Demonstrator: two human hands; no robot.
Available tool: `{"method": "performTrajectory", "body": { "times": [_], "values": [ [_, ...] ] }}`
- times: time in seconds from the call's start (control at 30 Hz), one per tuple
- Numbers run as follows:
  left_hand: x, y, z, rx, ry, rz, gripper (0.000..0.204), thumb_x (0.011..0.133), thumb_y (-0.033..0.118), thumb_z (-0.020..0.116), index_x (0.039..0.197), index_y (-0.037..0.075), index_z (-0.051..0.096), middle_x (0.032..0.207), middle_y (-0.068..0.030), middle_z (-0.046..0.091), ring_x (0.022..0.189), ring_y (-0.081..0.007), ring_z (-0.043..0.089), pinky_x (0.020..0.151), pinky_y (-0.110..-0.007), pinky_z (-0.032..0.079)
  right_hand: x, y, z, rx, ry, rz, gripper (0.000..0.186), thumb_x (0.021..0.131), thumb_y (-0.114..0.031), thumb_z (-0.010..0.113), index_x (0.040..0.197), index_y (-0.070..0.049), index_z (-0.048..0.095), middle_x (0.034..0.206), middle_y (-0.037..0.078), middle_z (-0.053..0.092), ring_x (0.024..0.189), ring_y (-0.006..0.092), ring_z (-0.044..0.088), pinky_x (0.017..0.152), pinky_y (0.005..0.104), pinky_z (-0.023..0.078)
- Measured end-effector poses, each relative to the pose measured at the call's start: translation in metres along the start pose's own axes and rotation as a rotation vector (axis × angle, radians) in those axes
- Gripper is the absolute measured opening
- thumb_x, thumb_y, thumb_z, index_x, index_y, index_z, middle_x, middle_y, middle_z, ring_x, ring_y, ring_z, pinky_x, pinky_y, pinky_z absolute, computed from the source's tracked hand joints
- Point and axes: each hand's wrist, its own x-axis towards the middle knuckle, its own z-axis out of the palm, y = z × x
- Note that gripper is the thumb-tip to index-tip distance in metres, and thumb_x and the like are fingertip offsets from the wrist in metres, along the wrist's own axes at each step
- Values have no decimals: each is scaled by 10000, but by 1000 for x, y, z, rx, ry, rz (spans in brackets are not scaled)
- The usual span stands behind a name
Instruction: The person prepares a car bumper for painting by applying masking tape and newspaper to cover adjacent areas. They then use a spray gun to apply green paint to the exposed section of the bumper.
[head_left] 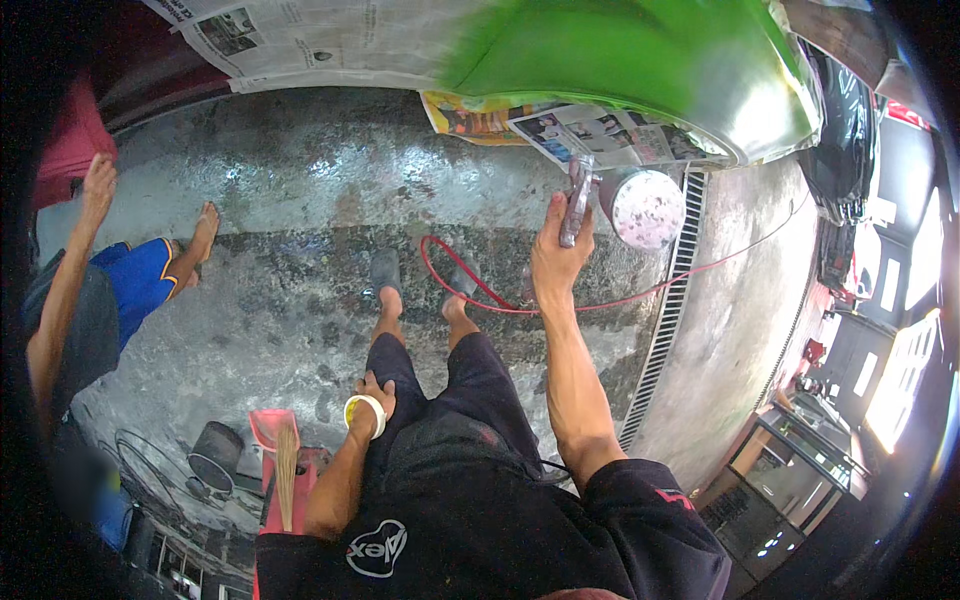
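My right hand [560,255] is closed around a spray gun [577,205], held out in front of me below a green panel. A round, whitish paint cup [648,210] with dark speckles sits at the gun's right and appears to belong to it. Behind the hand, a thin red hose [620,297] crosses. My left hand [377,392] lies against my left thigh with fingers apart, holding nothing. Around that wrist hangs a roll of tape [364,415], pale with a yellowish inside. The glossy green painted panel [620,60] of a vehicle is bordered by masking newspaper [620,135].
At the far left another person [85,300] in blue shorts touches a red surface [72,145]. Behind my left side are a pink dustpan [272,428], a broom [286,475] and a dark bucket [215,455]. A drain grate [665,325] runs along the wet concrete floor [280,290] at right.
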Motion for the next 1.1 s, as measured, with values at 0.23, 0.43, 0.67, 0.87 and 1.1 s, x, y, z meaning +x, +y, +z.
{"method": "performTrajectory", "body": {
  "times": [0.23,0.43,0.67,0.87,1.1],
  "values": [
    [8,-19,-7,20,-14,25,721,1000,450,527,1563,40,341,1529,-309,409,1393,-488,434,1147,-533,393,-7,0,56,31,-201,87,363,983,-246,689,1181,54,635,989,241,715,828,297,681,763,408,517],
    [10,-22,-15,63,-35,38,709,1008,458,513,1556,36,355,1526,-306,417,1392,-482,439,1151,-523,392,-16,-2,69,-10,-251,5,349,983,-265,694,1124,50,640,885,201,675,755,264,622,711,393,494],
    [10,-15,-24,83,-68,36,718,1007,467,511,1559,36,353,1521,-302,429,1399,-467,440,1161,-509,384,-16,-6,36,-6,-57,-31,336,1011,-266,663,1144,40,622,780,86,627,686,140,517,642,326,463],
    [13,-22,-24,55,-74,25,726,1000,469,519,1571,57,343,1556,-306,378,1412,-481,417,1173,-511,369,-13,24,54,-70,-103,-24,364,1009,-274,665,1156,57,623,806,137,645,710,193,545,675,376,477],
    [8,-31,-14,20,-40,30,715,993,450,544,1561,61,352,1562,-328,352,1414,-524,387,1166,-534,369,-27,78,117,-173,-169,-215,314,957,-291,715,1071,-2,675,977,260,707,873,458,670,767,510,507]
  ]
}}
